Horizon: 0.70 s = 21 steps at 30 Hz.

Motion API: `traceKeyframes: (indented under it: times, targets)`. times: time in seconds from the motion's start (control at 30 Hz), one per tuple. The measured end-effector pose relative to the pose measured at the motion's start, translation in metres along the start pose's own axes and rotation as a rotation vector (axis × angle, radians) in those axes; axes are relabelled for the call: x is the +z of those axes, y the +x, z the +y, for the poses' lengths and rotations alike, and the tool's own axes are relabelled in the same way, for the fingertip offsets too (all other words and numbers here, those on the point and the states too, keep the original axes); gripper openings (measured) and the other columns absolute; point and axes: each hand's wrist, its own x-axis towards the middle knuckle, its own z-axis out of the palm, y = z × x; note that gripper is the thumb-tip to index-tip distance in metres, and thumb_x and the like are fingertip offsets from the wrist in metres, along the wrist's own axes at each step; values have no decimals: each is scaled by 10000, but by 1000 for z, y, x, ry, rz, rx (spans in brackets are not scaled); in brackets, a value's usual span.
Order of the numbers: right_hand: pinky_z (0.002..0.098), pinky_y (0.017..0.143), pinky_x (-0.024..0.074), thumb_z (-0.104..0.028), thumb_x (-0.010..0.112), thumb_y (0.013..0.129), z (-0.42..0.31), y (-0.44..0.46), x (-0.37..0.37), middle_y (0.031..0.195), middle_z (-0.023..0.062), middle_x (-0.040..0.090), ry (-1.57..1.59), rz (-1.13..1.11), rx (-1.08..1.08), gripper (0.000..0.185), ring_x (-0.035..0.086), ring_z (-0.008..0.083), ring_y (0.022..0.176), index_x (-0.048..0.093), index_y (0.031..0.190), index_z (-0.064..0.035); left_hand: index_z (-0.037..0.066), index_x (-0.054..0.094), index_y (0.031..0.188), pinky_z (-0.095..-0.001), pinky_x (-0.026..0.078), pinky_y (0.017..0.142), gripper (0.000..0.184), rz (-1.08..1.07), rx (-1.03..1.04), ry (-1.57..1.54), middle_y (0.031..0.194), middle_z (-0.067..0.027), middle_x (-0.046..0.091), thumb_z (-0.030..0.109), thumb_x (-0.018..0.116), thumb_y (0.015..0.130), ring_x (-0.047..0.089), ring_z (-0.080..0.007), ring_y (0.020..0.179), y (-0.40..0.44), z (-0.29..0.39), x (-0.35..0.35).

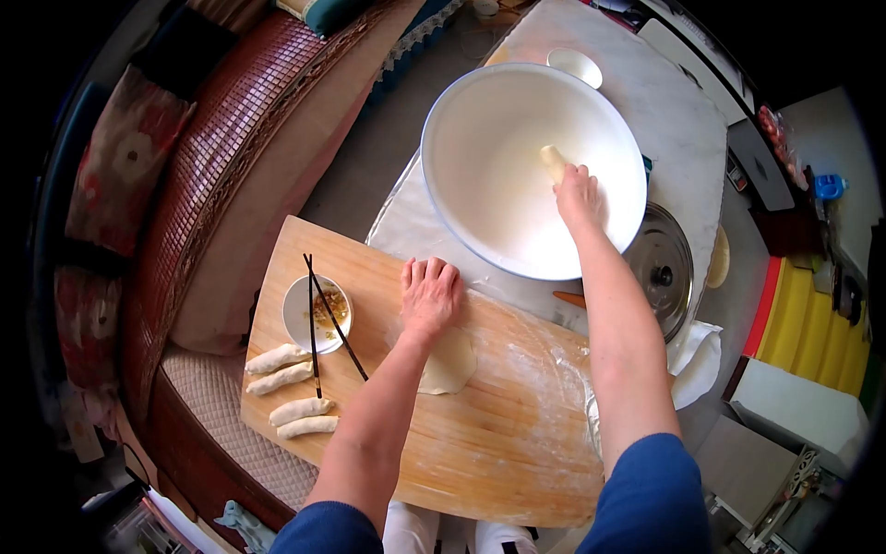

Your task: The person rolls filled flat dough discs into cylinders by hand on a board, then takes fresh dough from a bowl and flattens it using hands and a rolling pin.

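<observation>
My right hand point(578, 196) is inside a large white basin point(480, 166), its fingers closed on a pale piece of dough point(553, 162). My left hand point(431, 294) lies palm down near the far edge of a wooden board point(498, 443), fingers slightly apart and holding nothing. Partly under my left wrist is a flat, thin dough wrapper point(450, 363). On the board's left side a white bowl point(297, 319) holds a bit of oily, chopped seasoning. Two dark chopsticks point(339, 328) lie across its rim. Several filled dough rolls point(281, 379) rest beside the bowl.
Flour point(544, 360) dusts the board's right half. A glass pot lid point(661, 275) lies right of the basin, and a small white bowl point(576, 66) stands behind it. A white cloth or bag point(697, 365) hangs at the right. A couch point(231, 120) runs along the left.
</observation>
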Motion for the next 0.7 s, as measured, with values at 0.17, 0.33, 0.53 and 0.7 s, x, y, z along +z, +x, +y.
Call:
traceKeyframes:
  times: [0.17, 0.33, 0.53, 0.7]
  targets:
    - [482, 888, 514, -178, 686, 866, -4, -23, 6, 1097, 221, 620, -231, 33, -537, 246, 624, 390, 1018, 644, 1077, -58, 145, 601, 950, -465, 276, 1139, 120, 9, -9, 3, 1038, -58, 550, 257, 572, 918, 496, -292, 1104, 1, 1, 0]
    - [472, 870, 515, -180, 671, 887, 21, 36, -23, 1035, 200, 624, -224, 54, -321, 195, 617, 381, 994, 690, 1025, -42, 140, 595, 952, -460, 276, 1140, 125, 4, -9, -16, 1041, -62, 548, 259, 571, 920, 496, -293, 1103, 0, -1, 0]
    - [438, 1090, 378, -197, 603, 955, 26, 29, -15, 1463, 156, 420, -465, 117, -360, 523, 408, 325, 1345, 432, 1448, -167, 140, 593, 959, -462, 282, 1137, 128, 8, -7, -10, 1035, -59, 549, 261, 568, 923, 498, -289, 1101, 1, 0, 0]
    - [430, 1094, 371, -126, 585, 921, 19, 8, 34, 1489, 118, 429, -470, 213, -409, 450, 414, 331, 1360, 544, 1364, -188, 138, 591, 957, -472, 285, 1133, 130, 27, -12, -17, 1030, -59, 547, 262, 568, 926, 501, -288, 1093, 0, 0, 2]
